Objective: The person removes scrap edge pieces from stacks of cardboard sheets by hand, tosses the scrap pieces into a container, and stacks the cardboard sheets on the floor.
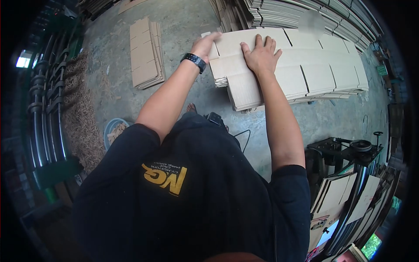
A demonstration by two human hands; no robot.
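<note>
A stack of slotted cardboard sheets [323, 65] lies in front of me, at the upper right of the head view. My right hand [262, 55] rests flat on the top sheet, fingers spread. At the stack's left end is my left hand [205, 45], with a dark band on the wrist. Its thumb or a finger reaches over the sheet's corner; the other fingers are mostly hidden, so its grip cannot be made out. Below the hands, a narrower cardboard part [245, 94] juts toward me.
Another cardboard pile [145, 56] lies on the concrete floor at the left. A blue tub [114, 126] with scraps stands near shredded cardboard [82, 113]. Metal rollers [43, 109] line the far left. A machine with a wheel [361, 145] is at the right; more stacked cardboard [283, 15] lies ahead.
</note>
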